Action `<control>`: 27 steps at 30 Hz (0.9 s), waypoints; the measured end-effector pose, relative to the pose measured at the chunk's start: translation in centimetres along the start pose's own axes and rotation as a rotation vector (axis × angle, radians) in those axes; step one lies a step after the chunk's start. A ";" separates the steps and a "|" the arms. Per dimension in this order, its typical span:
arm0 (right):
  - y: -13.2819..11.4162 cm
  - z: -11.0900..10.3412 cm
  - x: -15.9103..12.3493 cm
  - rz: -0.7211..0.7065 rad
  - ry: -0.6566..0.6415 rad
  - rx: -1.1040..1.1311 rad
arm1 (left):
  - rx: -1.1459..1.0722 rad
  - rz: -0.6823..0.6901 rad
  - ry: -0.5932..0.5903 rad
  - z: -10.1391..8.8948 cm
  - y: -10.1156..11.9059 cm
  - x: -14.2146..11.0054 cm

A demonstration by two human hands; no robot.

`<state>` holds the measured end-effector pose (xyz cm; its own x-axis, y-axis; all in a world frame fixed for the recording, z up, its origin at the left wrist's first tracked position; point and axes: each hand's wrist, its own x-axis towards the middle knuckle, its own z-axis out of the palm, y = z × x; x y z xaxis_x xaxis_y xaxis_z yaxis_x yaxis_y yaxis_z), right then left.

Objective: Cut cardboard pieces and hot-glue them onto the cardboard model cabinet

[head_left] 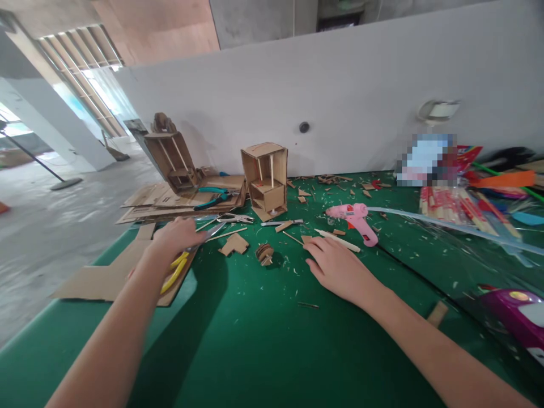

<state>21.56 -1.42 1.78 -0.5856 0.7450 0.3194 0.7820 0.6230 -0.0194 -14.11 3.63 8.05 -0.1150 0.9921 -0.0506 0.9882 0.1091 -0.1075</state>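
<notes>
My left hand (pixel 176 237) is closed over yellow-handled scissors (pixel 187 258) whose blades point right, above a flat cardboard sheet (pixel 106 277) at the table's left edge. My right hand (pixel 335 263) rests palm down on the green table (pixel 263 340), fingers spread, holding nothing. Its fingertips lie close to a white glue stick (pixel 338 240) and a small cardboard scrap. A small round cardboard wheel piece (pixel 264 253) sits between my hands. Beyond it stands a cardboard box model (pixel 266 178). A pink glue gun (pixel 355 218) lies just past my right hand.
A second cardboard model (pixel 172 158) and teal pliers (pixel 212 195) rest on stacked cardboard sheets at the back left. Metal pliers (pixel 233 218) lie nearby. Bundled sticks and coloured craft packs (pixel 467 204) fill the right side, with a purple object (pixel 516 314) near the right edge. A grey wall runs behind.
</notes>
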 end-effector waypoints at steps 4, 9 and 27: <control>0.0 0.1 -0.1 -0.010 0.000 0.009 | -0.042 0.101 -0.056 0.7 -3.1 -2.2; 0.0 0.2 -0.2 -0.015 0.007 0.014 | -0.084 0.148 0.110 3.0 -4.4 -2.9; -0.5 -0.7 -0.1 0.041 0.070 0.106 | -0.777 -0.020 0.632 0.8 -3.5 -3.8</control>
<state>21.39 -2.00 2.41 -0.5346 0.7540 0.3818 0.7758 0.6170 -0.1321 -17.19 -0.52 7.84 -0.2806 0.8161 0.5051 0.8044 -0.0872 0.5877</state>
